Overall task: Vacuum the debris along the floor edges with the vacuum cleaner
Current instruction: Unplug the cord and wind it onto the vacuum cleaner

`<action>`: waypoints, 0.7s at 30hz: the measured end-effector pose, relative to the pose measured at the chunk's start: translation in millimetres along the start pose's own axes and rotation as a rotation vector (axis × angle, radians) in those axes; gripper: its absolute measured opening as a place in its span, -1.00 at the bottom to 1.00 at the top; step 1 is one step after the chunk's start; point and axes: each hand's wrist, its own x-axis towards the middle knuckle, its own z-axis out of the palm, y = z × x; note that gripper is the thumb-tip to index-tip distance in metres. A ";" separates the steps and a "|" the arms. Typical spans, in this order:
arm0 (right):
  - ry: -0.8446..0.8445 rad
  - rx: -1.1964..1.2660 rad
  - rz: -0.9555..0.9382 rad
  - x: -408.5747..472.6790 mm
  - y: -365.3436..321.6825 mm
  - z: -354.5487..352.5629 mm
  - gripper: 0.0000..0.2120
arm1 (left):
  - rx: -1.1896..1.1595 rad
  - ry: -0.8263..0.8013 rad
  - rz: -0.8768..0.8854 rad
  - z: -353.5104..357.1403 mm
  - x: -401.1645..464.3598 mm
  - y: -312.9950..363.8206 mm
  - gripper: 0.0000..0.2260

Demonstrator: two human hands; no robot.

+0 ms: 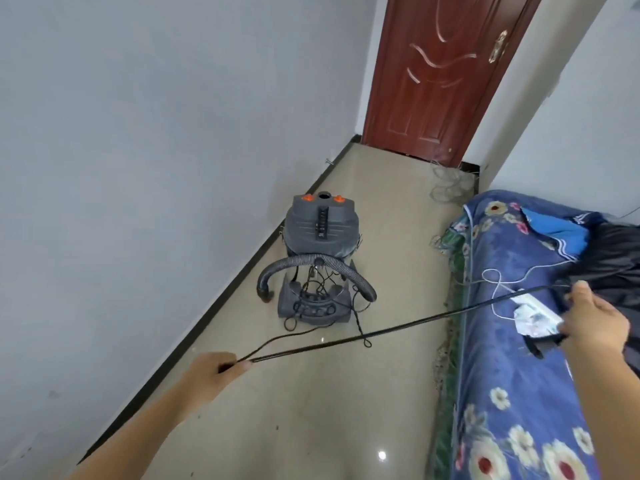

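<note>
Black cord [381,325] taut between left hand [211,372], right hand [595,320], rising rightward.

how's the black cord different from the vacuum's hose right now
The cord is thin and smooth; the hose is thick and ribbed. The cord is pulled straight in the air between the left hand and the right hand; the hose arches loosely over the vacuum cleaner, untouched, both ends hanging toward the floor. Both are dark.

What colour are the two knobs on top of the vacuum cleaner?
Orange, on the grey drum vacuum cleaner; the two round knobs show clearly in the head view.
</note>
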 end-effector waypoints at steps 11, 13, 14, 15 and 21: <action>-0.902 0.035 0.110 -129.1 -17.0 90.8 -0.73 | 0.578 -0.320 0.484 15.2 -16.2 158.8 -0.56; -1.096 -0.239 -0.168 -167.3 -11.3 89.1 -0.77 | 0.503 -0.232 0.560 14.4 -11.4 187.3 -0.62; -1.168 -0.374 -0.320 -180.5 -7.7 85.0 -0.77 | 0.429 -0.187 0.561 10.7 -7.9 192.8 -0.68; -1.216 -0.459 -0.434 -189.9 -4.2 80.9 -0.77 | 0.336 -0.157 0.544 5.3 -4.4 193.7 -0.70; -1.306 -0.485 -0.493 -152.0 -31.4 54.3 -0.71 | -0.131 -0.104 0.362 -22.0 5.9 138.1 -0.54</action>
